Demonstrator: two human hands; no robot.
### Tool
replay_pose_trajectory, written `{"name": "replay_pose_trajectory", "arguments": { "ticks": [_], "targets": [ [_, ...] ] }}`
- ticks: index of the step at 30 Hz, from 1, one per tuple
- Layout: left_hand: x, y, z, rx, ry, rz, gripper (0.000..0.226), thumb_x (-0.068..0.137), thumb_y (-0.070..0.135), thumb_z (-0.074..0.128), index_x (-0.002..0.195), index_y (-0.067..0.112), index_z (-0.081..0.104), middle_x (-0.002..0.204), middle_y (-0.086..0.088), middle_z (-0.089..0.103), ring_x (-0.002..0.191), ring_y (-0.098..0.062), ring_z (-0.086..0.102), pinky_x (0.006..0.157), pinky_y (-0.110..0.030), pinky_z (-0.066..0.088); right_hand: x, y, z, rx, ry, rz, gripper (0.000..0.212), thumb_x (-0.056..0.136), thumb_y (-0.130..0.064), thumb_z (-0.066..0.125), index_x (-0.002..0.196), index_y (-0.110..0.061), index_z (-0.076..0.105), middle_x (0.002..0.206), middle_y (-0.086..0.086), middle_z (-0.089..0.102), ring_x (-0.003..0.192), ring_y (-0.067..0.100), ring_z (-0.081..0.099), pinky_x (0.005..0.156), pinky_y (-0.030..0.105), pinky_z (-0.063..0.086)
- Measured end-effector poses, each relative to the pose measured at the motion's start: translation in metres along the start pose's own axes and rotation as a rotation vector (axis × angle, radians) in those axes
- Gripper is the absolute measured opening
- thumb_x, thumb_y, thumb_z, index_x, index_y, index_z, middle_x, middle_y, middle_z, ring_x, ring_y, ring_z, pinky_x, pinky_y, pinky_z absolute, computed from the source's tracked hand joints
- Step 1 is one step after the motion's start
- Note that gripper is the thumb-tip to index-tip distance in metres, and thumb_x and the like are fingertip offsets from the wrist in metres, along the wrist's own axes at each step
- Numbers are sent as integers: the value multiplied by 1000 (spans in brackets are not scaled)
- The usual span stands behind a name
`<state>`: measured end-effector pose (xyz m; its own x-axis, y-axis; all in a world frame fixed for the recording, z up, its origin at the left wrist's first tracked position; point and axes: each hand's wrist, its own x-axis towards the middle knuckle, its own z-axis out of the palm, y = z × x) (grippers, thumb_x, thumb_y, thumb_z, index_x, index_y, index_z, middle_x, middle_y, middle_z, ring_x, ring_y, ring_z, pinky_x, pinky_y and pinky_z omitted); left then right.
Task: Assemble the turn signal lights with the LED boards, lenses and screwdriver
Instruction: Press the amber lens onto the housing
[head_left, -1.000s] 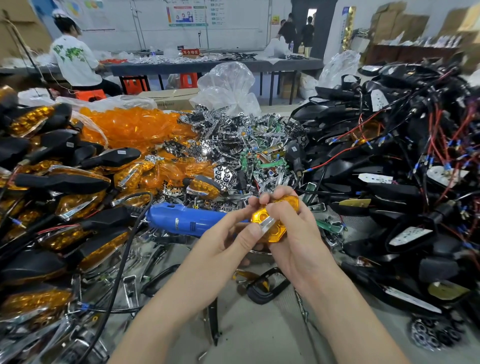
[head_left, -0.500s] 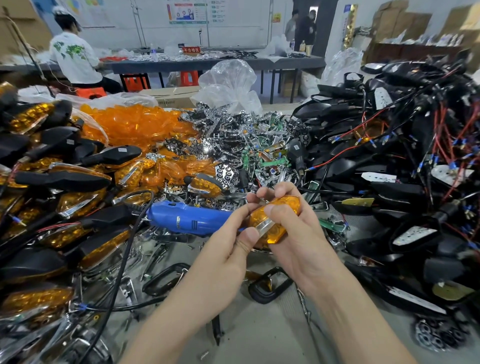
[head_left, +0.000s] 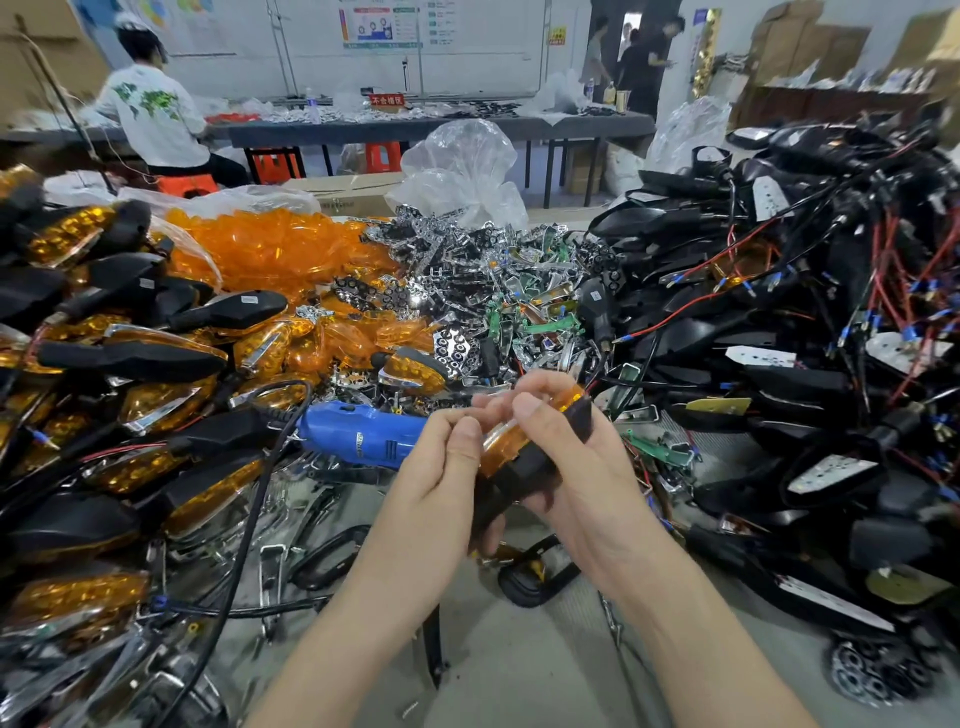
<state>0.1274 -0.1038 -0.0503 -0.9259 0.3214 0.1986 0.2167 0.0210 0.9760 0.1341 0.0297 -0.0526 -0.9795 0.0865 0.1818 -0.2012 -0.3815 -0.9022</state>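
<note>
Rotated since before, the turn signal light (head_left: 527, 465) shows black housing, left hand (head_left: 439, 486) and right hand (head_left: 587, 478) both pinching it; orange lenses (head_left: 270, 249) fill a clear bag (head_left: 236, 196).

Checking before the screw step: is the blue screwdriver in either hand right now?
No, the blue screwdriver lies among the parts while the left hand and right hand both hold the turn signal.

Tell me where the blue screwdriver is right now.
In the head view the blue screwdriver lies left of centre among loose parts, its front end hidden behind the left hand, with the heap of finished amber lights to its left.
</note>
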Motion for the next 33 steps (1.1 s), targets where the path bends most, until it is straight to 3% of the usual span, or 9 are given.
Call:
{"name": "replay_pose_trajectory", "arguments": {
  "ticks": [4,7,10,14,18,22,27,30,33],
  "targets": [
    [0,-7,1,151,-8,74,19,104,48,38,103,41,55,76,8,65,65,-19,65,57,-31,50,4,1,4,48,118,-10,16,84,-38,71,77,-25,65,85,0,74,94,15,75,64,33,56],
    [-3,-9,4,291,-181,72,38,90,62,50,126,52,42,106,28,66,97,3,65,85,-29,52,6,-2,4,158,276,29,24,87,-30,74,85,-9,62,89,13,74,81,20,74,65,35,60],
    [-2,-10,8,449,-101,82,49,81,63,55,123,67,32,120,34,59,111,8,57,97,-29,49,6,-3,6,201,338,73,23,95,-26,66,82,-7,63,82,11,76,72,18,74,60,31,59],
    [-3,-13,8,480,-13,78,46,80,59,58,119,67,33,116,34,61,111,5,57,98,-37,50,8,-4,9,238,355,79,22,96,-24,64,80,-9,62,75,8,75,69,16,73,61,30,61],
    [-3,-12,9,453,4,77,48,79,59,60,121,57,37,115,33,62,107,4,60,93,-38,52,6,-4,7,271,323,77,32,75,-37,73,86,-8,64,79,8,74,75,18,74,64,30,60],
    [-3,-14,9,483,69,90,46,79,50,74,105,61,37,100,43,56,86,5,57,70,-29,46,5,-4,4,297,265,142,49,80,-41,79,106,-3,63,95,15,74,86,24,72,70,34,61],
    [-7,-14,10,601,141,157,52,77,45,77,103,57,34,103,35,54,80,-6,62,72,-34,54,1,-5,8,379,205,127,27,77,-47,70,68,-21,76,83,3,73,85,18,74,73,32,61],
    [-7,-14,10,616,111,204,54,80,43,76,109,57,33,110,35,53,90,-4,62,76,-35,55,0,-6,7,467,192,115,30,73,-49,71,71,-20,70,82,4,69,86,22,74,73,33,61],
    [-9,-15,10,638,68,257,54,81,49,70,116,58,30,114,38,51,99,1,58,75,-24,53,1,-6,6,495,194,120,32,71,-53,71,70,-21,65,81,3,66,83,21,72,75,37,62]
  ]
}}
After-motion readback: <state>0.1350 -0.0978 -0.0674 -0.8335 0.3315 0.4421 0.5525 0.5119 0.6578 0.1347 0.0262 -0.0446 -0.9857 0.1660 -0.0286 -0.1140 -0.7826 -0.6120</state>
